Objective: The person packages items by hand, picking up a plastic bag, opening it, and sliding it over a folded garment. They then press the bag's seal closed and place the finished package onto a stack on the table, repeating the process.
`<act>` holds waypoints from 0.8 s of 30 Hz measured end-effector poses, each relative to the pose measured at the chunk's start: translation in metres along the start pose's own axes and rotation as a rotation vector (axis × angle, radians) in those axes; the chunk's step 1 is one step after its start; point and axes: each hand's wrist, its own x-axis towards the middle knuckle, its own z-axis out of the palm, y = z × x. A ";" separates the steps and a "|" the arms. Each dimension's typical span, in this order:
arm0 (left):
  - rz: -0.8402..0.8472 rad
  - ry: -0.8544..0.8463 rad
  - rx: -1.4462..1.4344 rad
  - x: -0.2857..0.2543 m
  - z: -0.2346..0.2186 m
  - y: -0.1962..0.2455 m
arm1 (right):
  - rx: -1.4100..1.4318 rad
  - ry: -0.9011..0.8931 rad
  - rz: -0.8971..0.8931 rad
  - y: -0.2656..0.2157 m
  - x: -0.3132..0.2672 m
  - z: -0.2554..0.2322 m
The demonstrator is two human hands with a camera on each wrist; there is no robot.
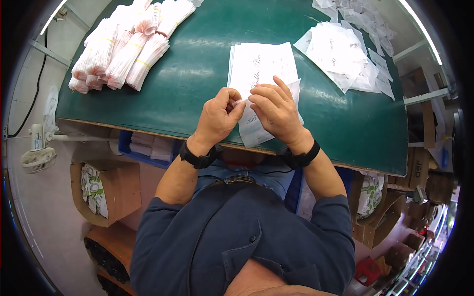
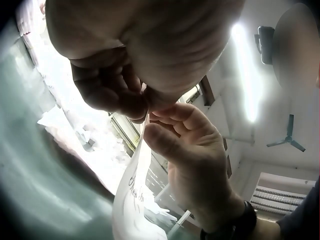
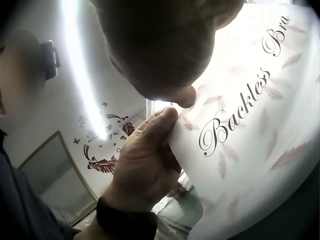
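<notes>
- Left hand (image 1: 219, 116): fingers well curled, thumb and fingertips pinching an edge of a thin printed sheet (image 3: 240, 125).
- Right hand (image 1: 279, 111): partly closed, thumb and fingertips pinching the same sheet close beside the left; one finger stands raised.
- Sheet: white, pale red feather marks, "Backless Bra" lettering. Hangs from the fingertips above the desk's near edge, about midway along. Single or double layer: cannot tell.
- Progress, my reading: this piece is in hand and its held edge is being worked. No finished result shows on it; what the fingertips have done to the edge is too small to make out.
- Just beyond the hands: a flat stack of printed sheets (image 1: 238, 56), partly under the held one. Probably more to handle.
- Right part of desk, by the right edge: loose printed sheets (image 1: 333, 52), overlapping at angles. Whether handled or waiting, cannot tell.
- Far right corner: a crumpled, translucent heap (image 1: 368, 22).
- Far left corner: rolled bundles (image 1: 133, 54), heaped, some with yellow bands. Bundling looks done there; the loose sheets remain unbundled.
- Below the near edge, left of the person: blue crate (image 1: 124, 148) with pale packets inside.
</notes>
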 end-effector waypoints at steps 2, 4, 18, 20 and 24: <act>0.002 0.002 0.003 0.000 -0.001 0.001 | 0.028 0.014 0.023 0.000 0.000 0.001; 0.007 -0.002 0.009 -0.002 -0.001 0.003 | 0.042 0.005 0.034 0.000 -0.001 0.002; -0.123 -0.045 -0.021 -0.018 -0.023 -0.029 | -0.091 -0.449 0.113 0.051 -0.010 -0.034; -0.194 -0.078 -0.034 -0.023 -0.025 -0.028 | -0.094 -0.485 0.110 0.046 -0.002 -0.050; 0.597 0.189 0.530 -0.003 -0.028 0.039 | -0.088 -0.554 0.087 0.035 0.018 -0.062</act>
